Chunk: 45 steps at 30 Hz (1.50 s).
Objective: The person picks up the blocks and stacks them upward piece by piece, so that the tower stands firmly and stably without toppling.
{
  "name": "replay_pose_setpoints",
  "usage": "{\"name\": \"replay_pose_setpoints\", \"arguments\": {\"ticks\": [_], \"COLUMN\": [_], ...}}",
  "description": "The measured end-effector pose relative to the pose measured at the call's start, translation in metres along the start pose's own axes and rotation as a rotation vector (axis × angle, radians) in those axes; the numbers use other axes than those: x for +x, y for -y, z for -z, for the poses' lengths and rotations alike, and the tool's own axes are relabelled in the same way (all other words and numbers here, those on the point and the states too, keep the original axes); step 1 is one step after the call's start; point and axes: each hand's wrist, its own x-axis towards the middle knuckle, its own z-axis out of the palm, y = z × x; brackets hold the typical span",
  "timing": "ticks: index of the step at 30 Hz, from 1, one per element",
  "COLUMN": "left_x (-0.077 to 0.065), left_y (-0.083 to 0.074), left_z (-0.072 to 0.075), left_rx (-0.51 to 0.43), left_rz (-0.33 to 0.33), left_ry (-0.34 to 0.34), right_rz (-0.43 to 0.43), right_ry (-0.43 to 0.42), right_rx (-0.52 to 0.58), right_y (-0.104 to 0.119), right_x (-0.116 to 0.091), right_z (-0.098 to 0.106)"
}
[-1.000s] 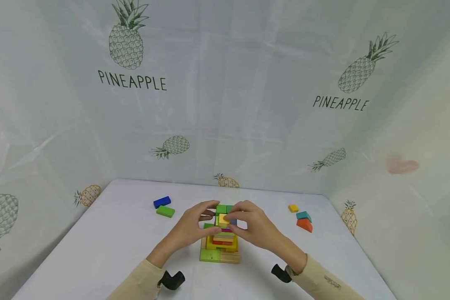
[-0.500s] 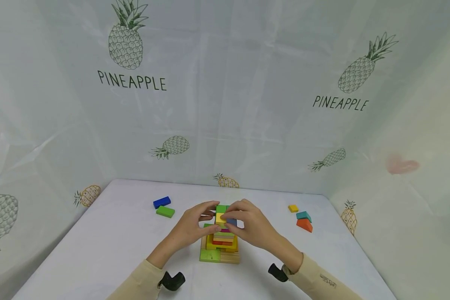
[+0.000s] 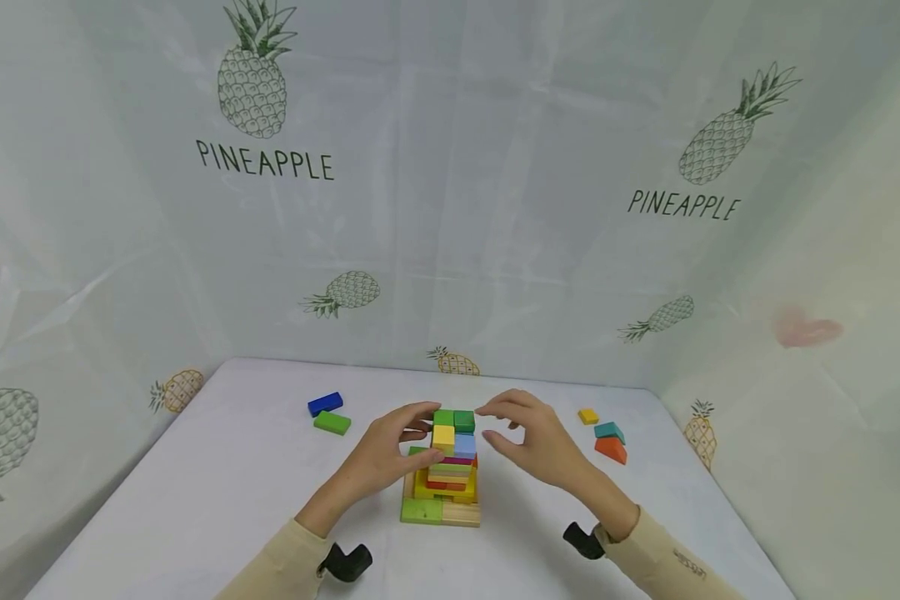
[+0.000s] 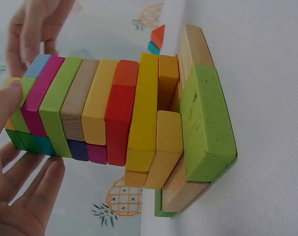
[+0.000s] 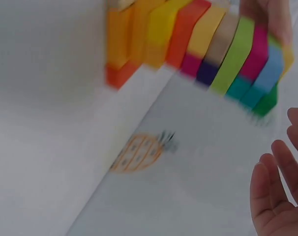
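A tower of coloured wooden blocks (image 3: 451, 471) stands upright on the white table, wider at its base. At its top front a yellow block (image 3: 443, 438) sits beside a light blue block (image 3: 465, 446), with two green blocks behind them. My left hand (image 3: 385, 451) holds the tower's upper part from the left, thumb at the front by the yellow block and fingers round the rear. In the left wrist view that thumb (image 4: 9, 98) lies against the upper blocks. My right hand (image 3: 537, 439) is apart from the tower on its right, fingers loosely bent and holding nothing.
Loose blue (image 3: 325, 403) and green (image 3: 332, 422) blocks lie at the back left. At the back right lie a small yellow block (image 3: 588, 416), a teal block (image 3: 610, 432) and an orange block (image 3: 611, 450). A pineapple-print curtain (image 3: 495, 208) hangs behind the table.
My right hand has let go of the yellow block and drawn away to the right. Before that, the block shifted slightly left, beside the light blue one. My left hand stays put.
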Motion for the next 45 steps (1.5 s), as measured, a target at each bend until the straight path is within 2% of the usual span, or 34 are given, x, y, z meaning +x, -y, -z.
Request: {"name": "replay_pose_setpoints", "arguments": {"ticks": [5, 11, 14, 17, 21, 30, 36, 45], "left_x": [0.001, 0.001, 0.000, 0.000, 0.000, 0.000, 0.001, 0.000], "left_y": [-0.001, -0.001, -0.001, -0.001, -0.001, 0.000, 0.001, 0.001], "left_z": [-0.001, -0.002, -0.002, -0.002, -0.001, -0.002, -0.002, -0.002], "left_rx": [0.006, 0.010, 0.007, -0.001, -0.013, 0.007, 0.013, 0.009], "left_rz": [-0.007, 0.003, 0.008, 0.008, 0.006, 0.001, -0.015, -0.011], "left_ry": [-0.008, -0.011, -0.010, -0.013, -0.019, -0.011, -0.014, -0.011], "right_rz": [-0.112, -0.335, -0.436, -0.494, -0.537, -0.532, -0.503, -0.484], "right_ry": [-0.007, 0.135, 0.198, 0.226, 0.244, 0.275, 0.270, 0.258], "right_rx": [-0.078, -0.151, -0.169, -0.168, -0.168, -0.218, -0.220, -0.179], "right_y": [-0.059, -0.139, -0.165, -0.183, -0.196, -0.208, -0.206, -0.192], "right_x": [-0.019, -0.055, -0.067, -0.073, -0.075, -0.073, -0.069, -0.063], "right_z": [0.029, 0.053, 0.057, 0.057, 0.053, 0.042, 0.037, 0.023]}}
